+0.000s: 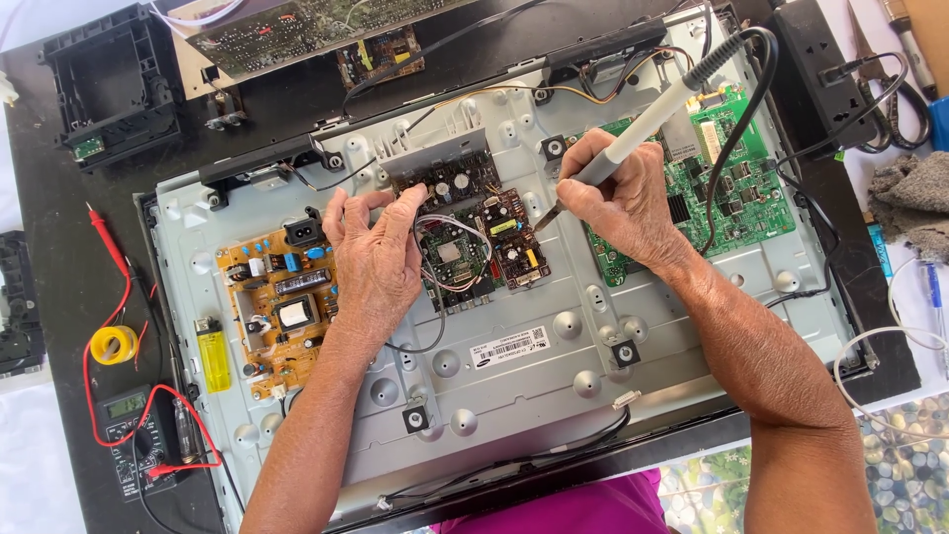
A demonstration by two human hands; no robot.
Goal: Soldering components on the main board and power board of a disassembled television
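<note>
A flat screen's grey metal back panel [534, 346] lies open on a black table. My right hand [618, 198] grips a grey soldering iron [643, 124], whose tip touches a small circuit board [516, 237] at the panel's centre. My left hand [374, 252] rests flat beside a second small board [453, 252] with loose wires, fingertips on its left edge. An orange power board [277, 302] sits left of that hand; a green main board [736, 188] lies under and right of my right hand.
A yellow lighter [213, 356] lies on the panel's left edge. A multimeter [138, 435] with red leads [107, 237] and a solder roll [112, 344] are at the left. A black power strip [816, 69], scissors [890, 79] and a grey cloth [914, 198] sit right.
</note>
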